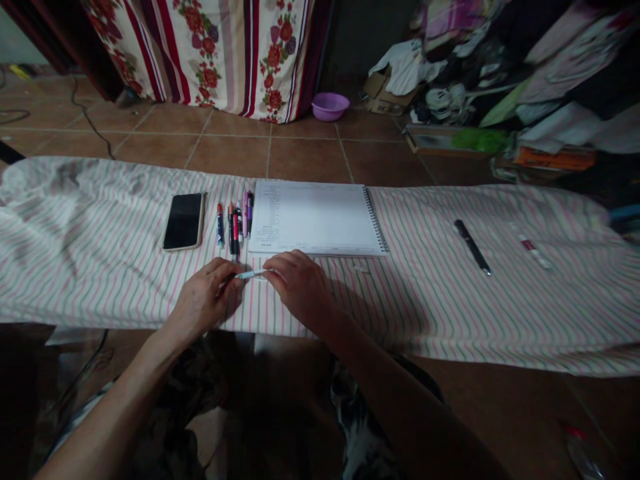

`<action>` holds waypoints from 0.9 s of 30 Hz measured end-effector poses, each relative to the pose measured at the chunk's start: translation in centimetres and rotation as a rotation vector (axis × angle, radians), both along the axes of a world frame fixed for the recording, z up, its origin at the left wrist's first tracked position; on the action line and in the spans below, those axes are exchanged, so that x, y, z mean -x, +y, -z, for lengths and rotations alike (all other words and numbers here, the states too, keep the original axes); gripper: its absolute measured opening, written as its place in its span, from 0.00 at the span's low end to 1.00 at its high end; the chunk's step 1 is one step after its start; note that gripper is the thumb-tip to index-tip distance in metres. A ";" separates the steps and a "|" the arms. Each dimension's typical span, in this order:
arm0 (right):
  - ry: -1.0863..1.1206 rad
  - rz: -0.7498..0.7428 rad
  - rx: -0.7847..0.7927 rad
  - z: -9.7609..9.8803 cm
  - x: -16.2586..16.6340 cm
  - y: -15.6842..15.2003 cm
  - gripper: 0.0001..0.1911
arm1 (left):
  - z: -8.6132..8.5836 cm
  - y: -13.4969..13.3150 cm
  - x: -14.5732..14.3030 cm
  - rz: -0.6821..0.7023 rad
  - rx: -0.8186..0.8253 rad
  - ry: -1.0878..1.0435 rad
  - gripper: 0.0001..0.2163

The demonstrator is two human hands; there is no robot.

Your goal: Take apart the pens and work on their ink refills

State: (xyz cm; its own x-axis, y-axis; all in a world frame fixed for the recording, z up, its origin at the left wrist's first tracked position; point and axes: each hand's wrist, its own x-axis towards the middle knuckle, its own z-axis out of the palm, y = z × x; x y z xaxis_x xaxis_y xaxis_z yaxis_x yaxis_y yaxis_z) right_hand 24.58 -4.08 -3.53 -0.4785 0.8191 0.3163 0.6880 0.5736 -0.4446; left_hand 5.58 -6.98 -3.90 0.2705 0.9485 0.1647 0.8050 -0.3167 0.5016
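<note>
Between my two hands is a slim light-blue and white pen (249, 274), held level just above the striped cloth. My left hand (204, 297) pinches its left end, and my right hand (300, 283) grips its right end, with the fingertips partly hiding it. Just beyond them lies a spiral notebook (320, 217) with a blank white page facing up. Several pens (235, 230) lie side by side left of the notebook. Farther left rests a smartphone (183, 222) with a dark screen. A small white piece (361, 267) lies right of my right hand.
The striped cloth (425, 300) covers a long low surface. A black pen (473, 247) and a white tube-like item with a red band (533, 248) lie at the right. Beyond are a purple basin (330, 106), a floral curtain (210, 53) and piled clothes (405, 67) on the tiled floor.
</note>
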 end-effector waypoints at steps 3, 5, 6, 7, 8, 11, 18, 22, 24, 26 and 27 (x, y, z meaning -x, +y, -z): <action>-0.020 -0.003 0.007 -0.1 0.0 0.0 0.04 | 0.0 0.0 0.0 -0.002 0.008 0.001 0.08; -0.025 -0.007 0.007 0.0 0.0 0.0 0.05 | 0.0 0.0 -0.1 -0.007 0.006 0.001 0.08; -0.024 -0.011 0.007 0.0 0.0 0.0 0.05 | -0.1 0.0 -0.1 -0.007 0.003 0.001 0.08; -0.021 -0.013 0.006 0.0 -0.1 0.0 0.05 | -0.1 0.0 -0.1 -0.008 -0.001 0.002 0.09; -0.019 -0.013 0.005 0.0 -0.1 0.0 0.05 | -0.2 0.0 -0.1 -0.008 -0.003 0.002 0.09; -0.020 -0.010 0.012 0.1 0.0 -0.1 0.05 | -0.4 -0.1 -0.3 -0.005 -0.002 0.003 0.09; 0.000 -0.014 0.085 0.0 0.5 -0.1 0.05 | -0.5 -0.2 -0.6 0.015 0.014 -0.061 0.08; 0.035 -0.038 0.105 0.0 0.7 -0.1 0.06 | -0.3 -0.2 -0.4 0.017 0.038 -0.072 0.07; 0.047 -0.045 0.108 0.1 0.8 -0.1 0.06 | -0.3 -0.2 -0.3 0.015 0.042 -0.073 0.07; 0.055 -0.040 0.104 0.1 0.8 -0.2 0.07 | -0.3 -0.2 -0.3 0.013 0.045 -0.075 0.07; 0.061 -0.034 0.100 0.1 0.8 -0.2 0.07 | -0.3 -0.2 -0.3 0.013 0.047 -0.077 0.07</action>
State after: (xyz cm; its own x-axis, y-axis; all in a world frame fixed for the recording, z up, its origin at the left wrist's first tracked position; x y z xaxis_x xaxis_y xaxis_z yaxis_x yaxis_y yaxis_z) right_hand 23.76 -4.27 -3.63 -0.4891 0.8317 0.2628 0.6389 0.5468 -0.5412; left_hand 5.89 -7.19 -3.62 0.2711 0.9521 0.1411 0.7593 -0.3017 0.5766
